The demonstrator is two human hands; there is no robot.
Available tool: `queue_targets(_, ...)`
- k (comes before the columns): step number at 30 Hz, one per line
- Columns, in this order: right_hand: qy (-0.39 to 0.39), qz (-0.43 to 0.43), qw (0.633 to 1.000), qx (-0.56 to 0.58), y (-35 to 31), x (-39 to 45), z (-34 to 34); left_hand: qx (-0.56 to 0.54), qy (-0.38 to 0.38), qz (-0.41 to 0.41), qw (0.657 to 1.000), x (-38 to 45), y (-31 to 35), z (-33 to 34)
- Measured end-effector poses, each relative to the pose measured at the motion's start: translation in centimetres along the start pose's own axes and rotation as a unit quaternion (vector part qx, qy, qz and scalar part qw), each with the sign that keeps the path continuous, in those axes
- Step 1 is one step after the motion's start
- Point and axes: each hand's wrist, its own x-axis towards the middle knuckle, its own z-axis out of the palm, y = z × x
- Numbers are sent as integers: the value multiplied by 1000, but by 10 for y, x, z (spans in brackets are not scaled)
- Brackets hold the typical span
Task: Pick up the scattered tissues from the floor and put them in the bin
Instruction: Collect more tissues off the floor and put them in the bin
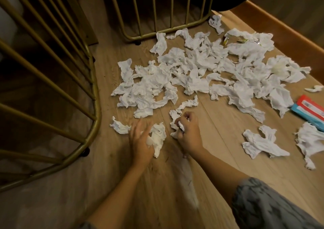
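Several crumpled white tissues (pixel 201 71) lie spread over the wooden floor (pixel 219 123) in a wide heap. My left hand (pixel 140 141) rests low on the floor, fingers curled around a crumpled tissue (pixel 158 137). My right hand (pixel 188 129) is closed on another white tissue (pixel 181 125) just right of it. A loose tissue (pixel 119 126) lies left of my left hand. Two more tissues (pixel 261 144) lie to the right. No bin is in view.
A gold metal chair frame (pixel 78 88) curves along the left, and a second gold frame (pixel 157 10) stands behind the heap. A red and blue packet (pixel 310 109) lies at the right edge. A wooden ledge (pixel 289 32) borders the floor at the back right.
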Motion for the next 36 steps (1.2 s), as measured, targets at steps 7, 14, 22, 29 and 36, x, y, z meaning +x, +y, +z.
queue_targets(7, -158, -126, 964, -173, 42, -31, 21, 14, -91, 47, 995, -42, -37, 13)
queue_targets(14, -45, -151, 979, -126, 47, -82, 21, -23, -65, 7, 998, -64, -40, 13)
queue_targets(22, 25, 23, 987, -159, 40, -100, -4, -61, -50, -70, 994, -60, -16, 8)
queue_targets(29, -21, 93, 994, -53, 36, -89, -40, -92, -109, -90, 986, -30, 25, 6)
queue_targets(36, 25, -93, 982, -161, 5, -15, -150, -53, -98, 130, 985, 30, 130, -9)
